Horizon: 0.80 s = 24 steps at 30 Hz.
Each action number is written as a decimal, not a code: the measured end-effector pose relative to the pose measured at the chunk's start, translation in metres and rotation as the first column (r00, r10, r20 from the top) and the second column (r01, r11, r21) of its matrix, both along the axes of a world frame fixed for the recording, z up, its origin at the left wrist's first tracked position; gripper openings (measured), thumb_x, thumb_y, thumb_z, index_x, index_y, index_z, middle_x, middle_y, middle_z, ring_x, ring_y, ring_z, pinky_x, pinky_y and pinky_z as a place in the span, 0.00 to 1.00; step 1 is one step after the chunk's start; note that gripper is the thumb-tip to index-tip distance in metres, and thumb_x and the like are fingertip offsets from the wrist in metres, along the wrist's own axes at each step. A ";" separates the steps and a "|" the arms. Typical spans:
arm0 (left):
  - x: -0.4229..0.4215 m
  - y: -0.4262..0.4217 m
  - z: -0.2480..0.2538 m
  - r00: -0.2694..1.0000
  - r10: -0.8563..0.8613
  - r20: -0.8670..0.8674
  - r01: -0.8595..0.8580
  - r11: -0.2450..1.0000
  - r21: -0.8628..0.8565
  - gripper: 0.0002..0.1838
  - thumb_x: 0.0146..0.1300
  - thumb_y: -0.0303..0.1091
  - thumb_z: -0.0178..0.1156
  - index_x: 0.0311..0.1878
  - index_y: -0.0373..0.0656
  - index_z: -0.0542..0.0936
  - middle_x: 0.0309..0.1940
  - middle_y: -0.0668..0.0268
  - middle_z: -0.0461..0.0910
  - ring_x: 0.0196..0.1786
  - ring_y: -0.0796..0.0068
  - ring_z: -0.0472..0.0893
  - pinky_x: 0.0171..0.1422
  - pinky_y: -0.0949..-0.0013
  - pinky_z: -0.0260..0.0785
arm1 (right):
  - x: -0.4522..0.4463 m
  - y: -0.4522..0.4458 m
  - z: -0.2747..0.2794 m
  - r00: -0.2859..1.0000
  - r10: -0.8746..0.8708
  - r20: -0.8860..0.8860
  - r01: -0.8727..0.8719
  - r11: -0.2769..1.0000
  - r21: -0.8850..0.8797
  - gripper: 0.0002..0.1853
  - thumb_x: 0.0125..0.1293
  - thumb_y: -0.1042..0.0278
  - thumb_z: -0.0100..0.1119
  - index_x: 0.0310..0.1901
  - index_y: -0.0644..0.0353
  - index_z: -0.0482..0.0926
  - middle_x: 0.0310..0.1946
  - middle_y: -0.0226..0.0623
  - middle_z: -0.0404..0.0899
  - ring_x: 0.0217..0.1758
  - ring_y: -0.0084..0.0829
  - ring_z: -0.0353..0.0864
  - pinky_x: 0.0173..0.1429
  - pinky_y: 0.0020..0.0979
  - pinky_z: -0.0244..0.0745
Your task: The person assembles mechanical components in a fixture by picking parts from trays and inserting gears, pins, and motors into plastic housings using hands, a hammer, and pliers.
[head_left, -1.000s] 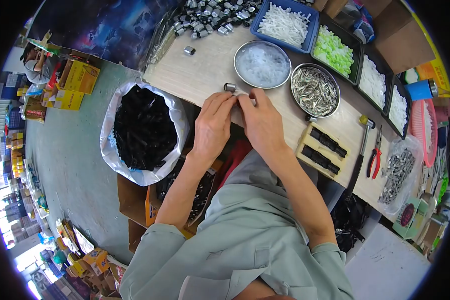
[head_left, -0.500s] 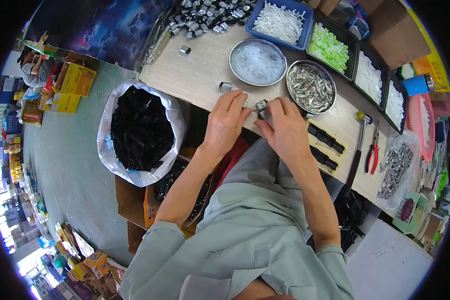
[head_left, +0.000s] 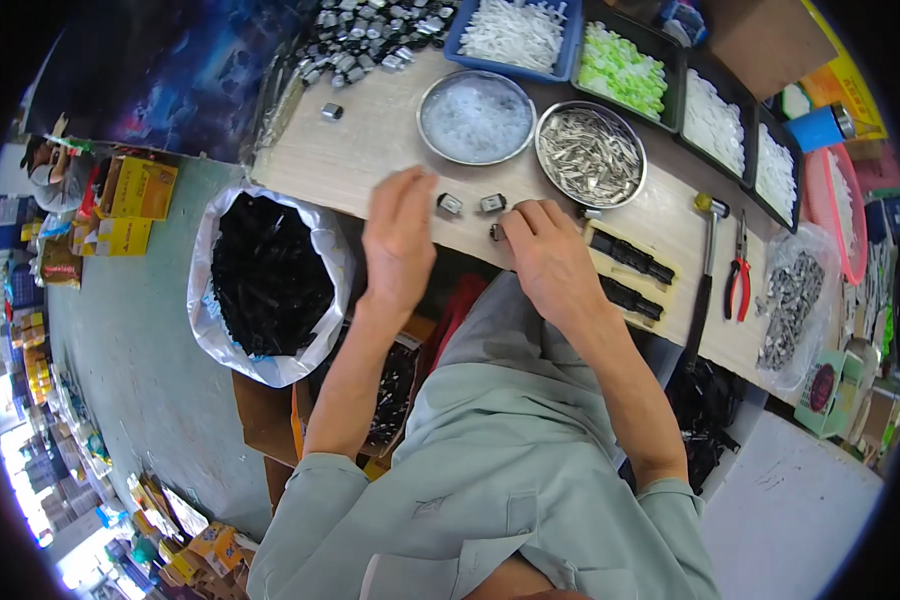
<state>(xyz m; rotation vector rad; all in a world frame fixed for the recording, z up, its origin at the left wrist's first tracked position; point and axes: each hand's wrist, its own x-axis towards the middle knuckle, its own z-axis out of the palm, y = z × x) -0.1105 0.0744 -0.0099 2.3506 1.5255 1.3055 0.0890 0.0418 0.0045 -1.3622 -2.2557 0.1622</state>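
Right hand (head_left: 548, 255): the fingers are bent and almost closed; a small dark piece (head_left: 496, 232) shows at their tips, but I cannot tell if it is pinched or only touched.
Left hand (head_left: 400, 240): blurred, with fingers raised and close together; I cannot tell if something is inside.
Left cap (head_left: 450, 204): this metal cap lies on the table (head_left: 360, 150), just to the right of the left fingers; the left hand is nearer, and the long axis slants toward the right and the near edge.
Right cap (head_left: 492, 203): lies just beyond the right fingertips, apart from the left cap; the right hand is nearer, and the axis runs roughly from left to right.
Bowls: beyond the caps, one metal bowl (head_left: 475, 162) has whitish clear bits; the other bowl (head_left: 643, 160) has thin silver pieces.
Holder (head_left: 615, 238): pale, beside the right hand, with two black parts in it.
Trays: the blue tray (head_left: 510, 70) has white pieces, the black tray (head_left: 678, 88) green ones.
White bag (head_left: 270, 374): stands open left of the table, with black pieces inside.
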 end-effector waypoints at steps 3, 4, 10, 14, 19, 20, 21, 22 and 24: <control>-0.010 0.019 -0.003 0.999 -0.033 -0.008 0.032 0.995 -0.092 0.13 0.62 0.18 0.62 0.50 0.34 0.82 0.48 0.52 0.82 0.53 0.48 0.81 0.58 0.53 0.75 | 0.005 -0.008 0.003 1.000 -0.020 0.003 0.020 1.000 -0.010 0.09 0.57 0.73 0.58 0.40 0.63 0.76 0.39 0.42 0.78 0.47 0.43 0.78 0.53 0.39 0.76; -0.011 0.022 -0.008 1.000 -0.009 0.002 0.009 0.993 -0.117 0.13 0.63 0.17 0.62 0.51 0.34 0.82 0.45 0.52 0.84 0.52 0.50 0.82 0.57 0.58 0.75 | 0.007 -0.011 0.003 1.000 -0.015 0.007 0.015 1.000 -0.002 0.09 0.57 0.73 0.58 0.40 0.63 0.76 0.40 0.42 0.78 0.48 0.43 0.78 0.53 0.39 0.76; -0.005 0.012 0.008 0.971 0.080 0.223 -0.023 0.968 -0.248 0.10 0.65 0.21 0.65 0.49 0.34 0.82 0.40 0.55 0.84 0.41 0.61 0.85 0.48 0.64 0.77 | 0.048 -0.031 0.033 0.954 -0.212 -0.210 0.218 0.976 0.001 0.12 0.57 0.81 0.66 0.42 0.62 0.78 0.38 0.42 0.81 0.43 0.44 0.81 0.50 0.42 0.77; 0.033 -0.024 0.018 0.907 -0.081 0.413 0.225 0.922 -0.314 0.10 0.62 0.20 0.68 0.46 0.36 0.82 0.39 0.58 0.84 0.39 0.66 0.85 0.44 0.66 0.78 | 0.085 -0.038 0.024 0.969 -0.241 -0.057 0.246 0.963 0.108 0.11 0.58 0.78 0.69 0.43 0.60 0.81 0.42 0.36 0.85 0.48 0.42 0.83 0.52 0.40 0.78; 0.093 -0.045 0.014 0.771 -0.545 0.330 0.597 0.799 -0.072 0.15 0.49 0.17 0.71 0.42 0.36 0.83 0.41 0.57 0.84 0.45 0.53 0.84 0.50 0.59 0.79 | 0.093 -0.036 0.011 0.983 -0.180 -0.015 0.181 0.975 0.131 0.15 0.53 0.77 0.70 0.44 0.60 0.83 0.42 0.35 0.85 0.50 0.41 0.82 0.55 0.40 0.78; 0.099 -0.046 0.012 0.766 -0.567 0.303 0.610 0.790 -0.066 0.16 0.47 0.18 0.71 0.42 0.36 0.83 0.41 0.58 0.84 0.46 0.53 0.84 0.51 0.59 0.79 | 0.095 -0.036 0.011 0.984 -0.176 -0.013 0.177 0.976 0.126 0.16 0.52 0.77 0.70 0.45 0.60 0.83 0.43 0.35 0.85 0.50 0.41 0.82 0.55 0.41 0.77; 0.104 -0.047 0.011 0.761 -0.589 0.273 0.624 0.779 -0.059 0.16 0.46 0.18 0.71 0.42 0.36 0.83 0.41 0.58 0.84 0.47 0.54 0.84 0.51 0.59 0.79 | 0.096 -0.036 0.012 0.986 -0.164 0.011 0.162 0.980 0.116 0.17 0.51 0.77 0.70 0.45 0.60 0.83 0.44 0.35 0.85 0.51 0.41 0.82 0.56 0.41 0.77; 0.107 -0.048 0.010 0.770 -0.592 0.237 0.623 0.778 -0.078 0.17 0.44 0.20 0.71 0.41 0.37 0.83 0.42 0.59 0.84 0.50 0.55 0.83 0.53 0.59 0.78 | 0.097 -0.037 0.014 0.988 -0.154 0.034 0.149 0.983 0.109 0.18 0.50 0.76 0.70 0.46 0.60 0.84 0.45 0.34 0.84 0.52 0.40 0.82 0.56 0.41 0.77; 0.108 -0.046 0.007 0.770 -0.609 0.188 0.633 0.767 -0.105 0.17 0.45 0.21 0.71 0.41 0.37 0.83 0.42 0.60 0.84 0.51 0.56 0.82 0.54 0.60 0.78 | 0.101 -0.039 0.021 0.986 -0.129 0.105 0.119 0.988 0.097 0.19 0.50 0.75 0.68 0.47 0.60 0.83 0.49 0.34 0.83 0.54 0.41 0.81 0.58 0.42 0.76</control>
